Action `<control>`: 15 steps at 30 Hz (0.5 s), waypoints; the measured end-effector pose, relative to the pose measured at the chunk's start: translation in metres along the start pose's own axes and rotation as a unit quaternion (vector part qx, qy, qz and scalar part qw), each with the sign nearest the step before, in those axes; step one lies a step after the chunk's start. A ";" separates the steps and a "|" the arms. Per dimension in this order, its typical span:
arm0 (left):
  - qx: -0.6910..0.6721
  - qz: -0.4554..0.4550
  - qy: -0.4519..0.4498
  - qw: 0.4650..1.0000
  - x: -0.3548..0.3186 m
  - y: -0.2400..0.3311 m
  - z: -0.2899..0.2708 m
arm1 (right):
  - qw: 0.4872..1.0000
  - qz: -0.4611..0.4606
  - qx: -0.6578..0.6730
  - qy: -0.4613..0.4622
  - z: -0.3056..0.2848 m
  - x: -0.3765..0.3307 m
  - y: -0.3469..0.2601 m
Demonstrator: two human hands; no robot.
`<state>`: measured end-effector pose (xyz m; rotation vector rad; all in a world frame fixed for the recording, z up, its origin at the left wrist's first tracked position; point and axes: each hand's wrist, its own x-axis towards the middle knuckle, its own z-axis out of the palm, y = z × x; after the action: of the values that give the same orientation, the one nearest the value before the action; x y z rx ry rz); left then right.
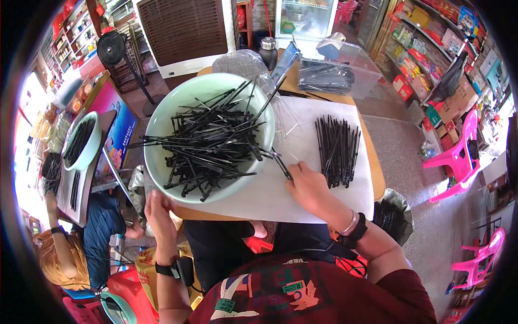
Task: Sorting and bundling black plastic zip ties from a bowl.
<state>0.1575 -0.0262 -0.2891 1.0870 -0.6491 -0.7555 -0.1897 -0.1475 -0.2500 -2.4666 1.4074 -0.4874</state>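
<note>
A large pale green basin [156,162] holds a tangled heap of thin black rods [213,137]. My right hand [308,186] is on the white sheet, right of the basin, its fingers closed on the end of a black rod [280,163]; whether it grips more than one I cannot make out. My left hand [158,211] is beside the basin's near left rim. Its fingers are bent and partly hidden, so its grip is unclear. Right of my right hand, a bundle of black rods [338,152] lies roughly lined up on the sheet.
The white sheet [345,208] covers much of the wooden table [377,178]. A clear plastic bin [359,75] with bagged black rods and a dark flask [268,53] stand at the back. At far left, another person's hand [51,201] is near a second basin [93,141].
</note>
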 end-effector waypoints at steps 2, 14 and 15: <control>0.063 -0.067 -0.140 0.986 -0.023 0.006 0.001 | 1.000 0.007 0.002 0.016 0.002 0.002 -0.002; 0.159 -0.296 -0.512 0.791 -0.039 -0.005 0.182 | 0.795 0.178 0.578 -0.048 -0.022 -0.020 0.006; 0.156 -0.295 -0.513 0.791 -0.042 -0.011 0.191 | 0.796 0.178 0.576 -0.047 -0.020 -0.022 0.004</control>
<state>-0.0187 -0.0971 -0.2399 1.1355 -1.4181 -1.8979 -0.2117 -0.1316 -0.2373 -1.1897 0.9880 -0.7964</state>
